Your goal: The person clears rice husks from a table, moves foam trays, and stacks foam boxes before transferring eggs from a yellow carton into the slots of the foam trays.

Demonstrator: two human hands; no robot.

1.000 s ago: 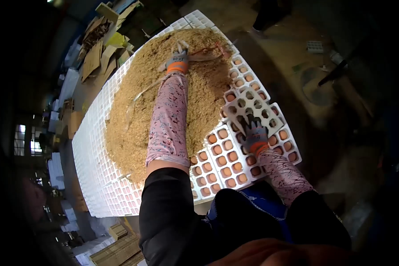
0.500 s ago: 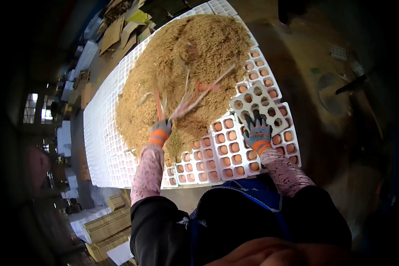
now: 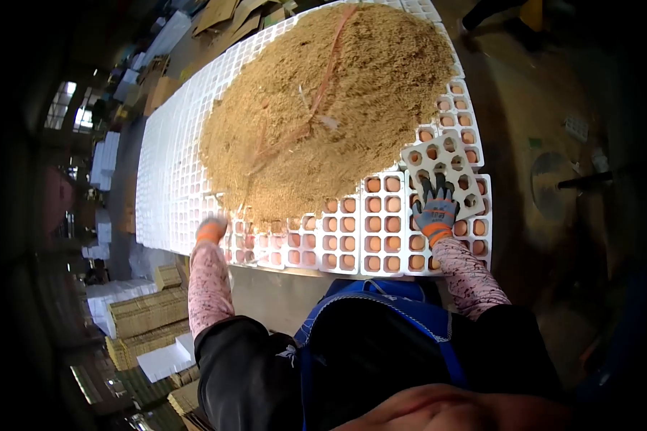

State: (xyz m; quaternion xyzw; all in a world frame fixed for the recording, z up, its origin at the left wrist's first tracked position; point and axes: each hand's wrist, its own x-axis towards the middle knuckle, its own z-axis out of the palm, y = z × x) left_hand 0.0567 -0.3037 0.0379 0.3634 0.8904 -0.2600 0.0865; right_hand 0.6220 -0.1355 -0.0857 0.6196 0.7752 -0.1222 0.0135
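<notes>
**Two gloved hands beside a granular mound on compartmented trays**

Head view, with 12 o'clock at the top of the frame. A broad mound of tan, granular material (image 3: 338, 136) fills the region at 12 o'clock, lying over white trays (image 3: 383, 234). A pink strip (image 3: 328, 72) runs down across it. Along the mound's lower edge, from about 7 to 4 o'clock, brown egg-like items (image 3: 393, 205) sit singly in the compartments. At 2 to 3 o'clock, a grey perforated tray (image 3: 473, 203) lies tilted across the filled compartments, close to the mound's margin. The right hand (image 3: 437, 212), at 3 o'clock, rests on the lower part of this tray, its fingers spread and pointing toward 12. The left hand (image 3: 212, 228), at 9 o'clock, is at the near edge of the white trays, just beside the mound; motion blur hides its fingers, so whether they are spread or pinching anything cannot be told. Outlying features: stacked packing material (image 3: 147, 310) at 8 o'clock, loose cardboard (image 3: 246, 21) at 11, and a round disc (image 3: 552, 188) on the floor near 3, beyond the right hand.
</notes>
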